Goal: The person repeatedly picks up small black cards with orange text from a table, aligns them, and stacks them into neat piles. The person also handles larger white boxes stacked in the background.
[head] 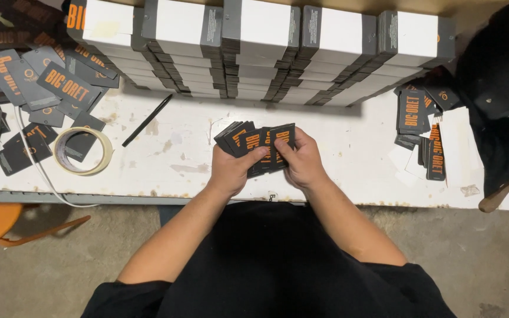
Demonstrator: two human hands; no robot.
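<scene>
Head view: a fanned stack of dark cards with orange lettering is gripped above a scuffed white table by the left hand and right hand, both closed around it. Behind, rows of white-and-grey boxes are stacked. A tape roll, what seems a black pen, and loose cards lie left; concrete floor below.

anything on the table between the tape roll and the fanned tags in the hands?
Head view: a black pen lies between the tape roll and the tags; otherwise bare tabletop.
</scene>
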